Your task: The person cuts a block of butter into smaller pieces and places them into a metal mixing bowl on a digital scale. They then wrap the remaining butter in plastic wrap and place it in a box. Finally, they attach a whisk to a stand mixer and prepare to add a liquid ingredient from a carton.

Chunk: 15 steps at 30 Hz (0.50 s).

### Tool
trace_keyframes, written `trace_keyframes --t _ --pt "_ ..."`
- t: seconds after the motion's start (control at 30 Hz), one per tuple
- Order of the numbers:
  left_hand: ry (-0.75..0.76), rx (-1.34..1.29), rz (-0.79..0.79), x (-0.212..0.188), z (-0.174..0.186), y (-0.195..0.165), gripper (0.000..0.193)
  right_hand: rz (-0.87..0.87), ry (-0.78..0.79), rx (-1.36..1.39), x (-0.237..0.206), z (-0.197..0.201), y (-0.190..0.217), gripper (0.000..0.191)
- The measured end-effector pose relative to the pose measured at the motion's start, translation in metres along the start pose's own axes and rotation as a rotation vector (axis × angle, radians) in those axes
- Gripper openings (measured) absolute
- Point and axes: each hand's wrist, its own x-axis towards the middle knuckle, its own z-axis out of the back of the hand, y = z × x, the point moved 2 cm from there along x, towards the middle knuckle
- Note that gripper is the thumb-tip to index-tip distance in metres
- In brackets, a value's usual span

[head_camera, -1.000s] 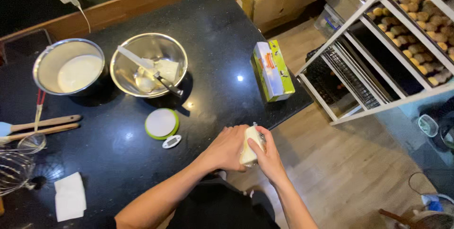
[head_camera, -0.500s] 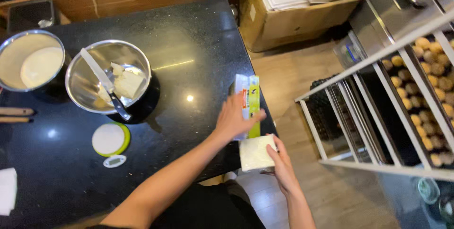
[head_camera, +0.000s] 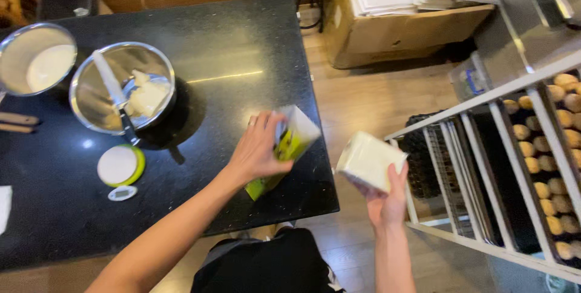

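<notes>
Since half a second ago the green carton (head_camera: 283, 151) has been tipped up from lying flat on the black counter (head_camera: 230, 45), its open end now raised toward the counter's right edge. It sits under the left hand (head_camera: 257, 151), whose fingers (head_camera: 264, 125) wrap over its top side. The right hand (head_camera: 387, 199) has swung out past the counter, over the wooden floor, cradling a pale wrapped block (head_camera: 369, 160) on upturned fingers with the thumb against its near face (a loose hold, by the look of it). Beside it stands a white rack (head_camera: 484, 111) of round pastries. Further left sit a steel bowl (head_camera: 124, 87) with a knife and a round white scale (head_camera: 120, 166). Held off the counter like this, the block could slip to the floor.
</notes>
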Motion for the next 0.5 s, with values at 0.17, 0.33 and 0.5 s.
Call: trace_keyframes --t 0.17,0.33,0.5 --pt "0.079 -0.124 -0.069 -0.076 0.061 0.007 0.084 0.027 0.296 0.097 0.003 -0.086 0.009 0.062" --pt "0.097 -0.260 -0.120 -0.109 0.082 0.024 0.086 0.040 0.545 -0.051 -0.013 -0.162 -0.011 0.069" --pt "0.069 -0.209 -0.074 -0.132 0.099 0.049 0.088 0.113 0.774 -0.322 -0.037 -0.194 -0.041 0.064"
